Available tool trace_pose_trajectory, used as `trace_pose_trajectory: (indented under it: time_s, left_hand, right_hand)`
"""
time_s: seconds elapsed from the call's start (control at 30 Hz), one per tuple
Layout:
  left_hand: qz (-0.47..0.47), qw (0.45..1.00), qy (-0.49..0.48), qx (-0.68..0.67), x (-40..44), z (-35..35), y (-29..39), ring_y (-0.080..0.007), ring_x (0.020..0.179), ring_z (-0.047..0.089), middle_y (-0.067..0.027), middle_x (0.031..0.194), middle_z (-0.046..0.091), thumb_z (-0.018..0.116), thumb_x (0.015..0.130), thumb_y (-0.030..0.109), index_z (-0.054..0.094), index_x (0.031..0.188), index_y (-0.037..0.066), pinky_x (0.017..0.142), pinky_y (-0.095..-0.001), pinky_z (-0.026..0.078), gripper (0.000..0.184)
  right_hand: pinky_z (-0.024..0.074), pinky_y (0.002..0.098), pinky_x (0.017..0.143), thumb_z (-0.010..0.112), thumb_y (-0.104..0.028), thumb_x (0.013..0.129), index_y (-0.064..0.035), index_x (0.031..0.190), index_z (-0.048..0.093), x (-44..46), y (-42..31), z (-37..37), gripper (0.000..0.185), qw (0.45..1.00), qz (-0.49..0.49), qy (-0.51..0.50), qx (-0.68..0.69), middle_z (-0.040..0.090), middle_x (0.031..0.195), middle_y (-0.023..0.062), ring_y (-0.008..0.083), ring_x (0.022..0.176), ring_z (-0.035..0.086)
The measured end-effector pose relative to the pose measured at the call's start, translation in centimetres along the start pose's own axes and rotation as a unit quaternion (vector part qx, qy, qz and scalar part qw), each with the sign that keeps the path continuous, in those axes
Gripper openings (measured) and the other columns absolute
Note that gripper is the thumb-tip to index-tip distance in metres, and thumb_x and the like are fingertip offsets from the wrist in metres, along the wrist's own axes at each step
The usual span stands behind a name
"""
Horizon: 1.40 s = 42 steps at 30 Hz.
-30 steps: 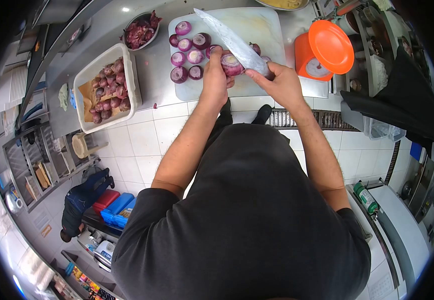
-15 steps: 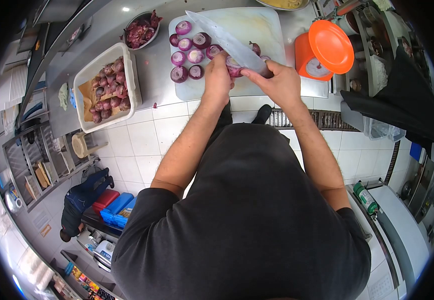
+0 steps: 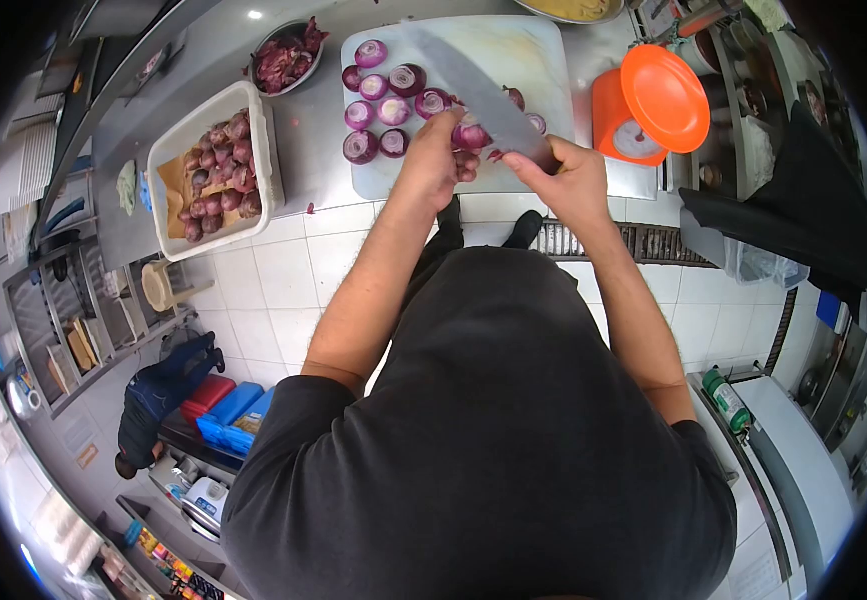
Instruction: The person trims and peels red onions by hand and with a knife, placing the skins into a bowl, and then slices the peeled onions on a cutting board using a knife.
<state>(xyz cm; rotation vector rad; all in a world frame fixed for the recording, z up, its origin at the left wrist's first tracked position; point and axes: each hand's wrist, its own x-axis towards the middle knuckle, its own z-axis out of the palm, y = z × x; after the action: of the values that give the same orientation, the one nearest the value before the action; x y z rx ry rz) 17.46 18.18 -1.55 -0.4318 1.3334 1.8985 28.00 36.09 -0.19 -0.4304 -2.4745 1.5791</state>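
My left hand [image 3: 438, 160] is closed around a red onion [image 3: 471, 136] above the near part of a white cutting board [image 3: 384, 182]. In my right hand [image 3: 566, 180] is a large knife [image 3: 474, 88], its broad blade slanting to the upper left past the onion. A small dark red bit of peel [image 3: 496, 156] shows by my right thumb. Left of the blade, several trimmed red onions [image 3: 394, 111] sit in rows on the board. Another onion [image 3: 516, 97] lies to the right of the blade, partly hidden by it.
A white crate [image 3: 266, 170] of unpeeled onions stands at the left. Behind it is a metal bowl [image 3: 320, 52] of onion skins. An orange scale [image 3: 609, 110] stands right of the board. A co-worker [image 3: 154, 400] bends over at the lower left.
The knife and my right hand have moved slightly right and down, away from the onion. A bit of peel now shows at my right thumb. My left hand still holds the onion.
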Motion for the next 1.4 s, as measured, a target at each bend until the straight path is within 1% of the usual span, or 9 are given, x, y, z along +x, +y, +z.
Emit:
trace_pose_trajectory:
  time_s: [0.1, 0.2, 0.4, 0.6, 0.8, 0.9, 1.0, 1.3, 1.4]
  left_hand:
    - [-0.025, 0.998, -0.039, -0.039, 0.2, -0.8, 0.3, -0.0133, 0.058, 0.049, -0.0035, 0.078, 0.062, 0.062, 0.101, 0.038, 0.061, 0.105, 0.010, 0.051, -0.0299, 0.036, 0.029]
    - [-0.039, 0.995, -0.065, -0.070, -0.5, -0.6, 0.8, -0.0108, 0.056, 0.041, -0.0008, 0.074, 0.058, 0.061, 0.099, 0.042, 0.061, 0.098, 0.014, 0.052, -0.0269, 0.029, 0.028]
    - [-0.009, 0.997, -0.056, -0.053, -1.1, 0.0, 1.0, -0.0098, 0.052, 0.037, -0.0013, 0.076, 0.062, 0.064, 0.098, 0.038, 0.060, 0.104, 0.012, 0.051, -0.0264, 0.028, 0.027]
    - [0.067, 0.996, -0.024, -0.050, -1.1, 0.2, 0.4, -0.0095, 0.053, 0.037, -0.0025, 0.076, 0.063, 0.064, 0.099, 0.034, 0.061, 0.108, 0.010, 0.051, -0.0269, 0.028, 0.026]
    - [0.087, 0.995, -0.022, -0.052, -1.6, 0.8, 0.8, -0.0084, 0.053, 0.037, -0.0036, 0.078, 0.063, 0.063, 0.101, 0.032, 0.062, 0.111, 0.008, 0.050, -0.0266, 0.028, 0.025]
    - [0.084, 0.994, -0.048, -0.047, -1.4, 0.3, 0.8, -0.0074, 0.055, 0.039, 0.0000, 0.087, 0.059, 0.063, 0.101, 0.025, 0.058, 0.110, 0.012, 0.048, -0.0261, 0.030, 0.016]
    - [0.094, 0.993, -0.055, -0.043, -1.3, 0.2, 0.6, -0.0073, 0.055, 0.038, 0.0004, 0.086, 0.058, 0.062, 0.101, 0.023, 0.059, 0.109, 0.012, 0.048, -0.0262, 0.030, 0.014]
    - [0.100, 0.995, -0.016, -0.008, -2.0, 1.1, 0.7, -0.0078, 0.052, 0.042, -0.0015, 0.083, 0.061, 0.066, 0.099, 0.024, 0.057, 0.109, 0.012, 0.048, -0.0276, 0.035, 0.018]
    - [0.107, 0.994, 0.026, 0.006, -2.4, 1.7, 0.5, -0.0083, 0.052, 0.043, -0.0022, 0.082, 0.061, 0.069, 0.098, 0.026, 0.055, 0.109, 0.012, 0.048, -0.0289, 0.039, 0.022]
  right_hand:
    - [0.0463, 0.0325, 0.054, 0.090, -0.054, 0.081, -0.0002, 0.078, 0.074, 0.5, 0.4, -0.9, 0.056, 0.999, 0.042, 0.004, -0.017, 0.065, 0.059, 0.0043, 0.0105, 0.053, 0.056]
    - [0.0469, 0.0326, 0.054, 0.089, -0.057, 0.082, 0.0005, 0.078, 0.074, 1.0, -0.1, -1.6, 0.060, 0.995, 0.057, -0.012, -0.075, 0.065, 0.059, 0.0054, 0.0125, 0.053, 0.057]
    - [0.0488, 0.0357, 0.056, 0.082, -0.069, 0.082, 0.0002, 0.078, 0.074, 1.4, -2.1, -2.1, 0.070, 0.987, 0.061, -0.067, -0.134, 0.066, 0.060, 0.0078, 0.0214, 0.054, 0.061]
    - [0.0501, 0.0395, 0.057, 0.078, -0.076, 0.081, 0.0007, 0.077, 0.073, 1.4, -3.6, -2.2, 0.077, 0.979, 0.086, -0.091, -0.158, 0.067, 0.062, 0.0106, 0.0251, 0.056, 0.065]
    - [0.0508, 0.0407, 0.058, 0.077, -0.077, 0.081, 0.0007, 0.078, 0.074, 1.4, -3.7, -2.3, 0.078, 0.973, 0.121, -0.094, -0.170, 0.068, 0.064, 0.0107, 0.0266, 0.059, 0.067]
    - [0.0507, 0.0409, 0.058, 0.077, -0.077, 0.081, 0.0000, 0.077, 0.073, 1.1, -4.2, -2.5, 0.078, 0.977, 0.099, -0.094, -0.161, 0.068, 0.063, 0.0103, 0.0267, 0.058, 0.067]
    - [0.0506, 0.0414, 0.058, 0.077, -0.077, 0.080, -0.0008, 0.076, 0.073, 0.6, -3.6, -2.0, 0.077, 0.982, 0.074, -0.079, -0.155, 0.068, 0.064, 0.0100, 0.0266, 0.058, 0.067]
    - [0.0511, 0.0399, 0.057, 0.079, -0.078, 0.078, -0.0018, 0.075, 0.072, 0.8, -3.3, -1.8, 0.077, 0.984, 0.052, -0.040, -0.167, 0.067, 0.060, 0.0096, 0.0275, 0.057, 0.068]
    - [0.0509, 0.0401, 0.056, 0.079, -0.079, 0.076, -0.0017, 0.074, 0.072, 1.0, -3.5, -1.7, 0.078, 0.979, 0.053, -0.035, -0.195, 0.066, 0.059, 0.0096, 0.0274, 0.056, 0.067]
